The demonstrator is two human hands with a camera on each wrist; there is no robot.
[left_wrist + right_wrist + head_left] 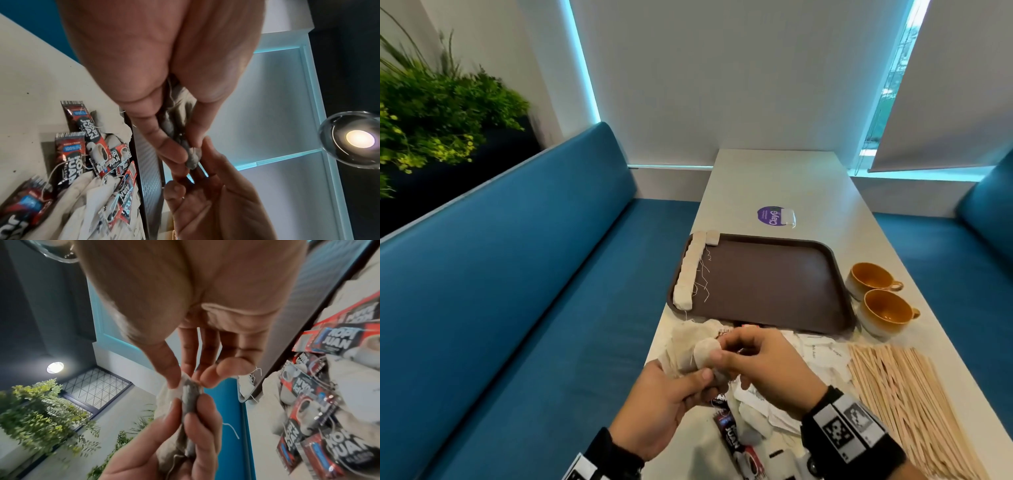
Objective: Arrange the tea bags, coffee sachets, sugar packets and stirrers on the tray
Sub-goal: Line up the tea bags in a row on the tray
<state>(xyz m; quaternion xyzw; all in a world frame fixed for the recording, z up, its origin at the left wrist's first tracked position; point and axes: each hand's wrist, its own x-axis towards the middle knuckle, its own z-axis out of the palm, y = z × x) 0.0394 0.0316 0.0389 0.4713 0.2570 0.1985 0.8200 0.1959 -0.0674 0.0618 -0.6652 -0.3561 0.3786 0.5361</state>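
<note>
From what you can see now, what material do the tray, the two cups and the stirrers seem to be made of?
The tray looks like brown moulded plastic: matte, with rounded corners and a raised rim. The two cups seem glazed ceramic, with a glossy orange inside and a pale speckled outside. The stirrers appear to be bare light wood: thin flat sticks without shine.

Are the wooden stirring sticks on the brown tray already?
No, the stirrers lie in a heap on the table, nearer than the tray, which holds only tea bags.

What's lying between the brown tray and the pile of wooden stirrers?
In the head view, white sugar packets lie on the table between the tray and the stirrers.
</note>
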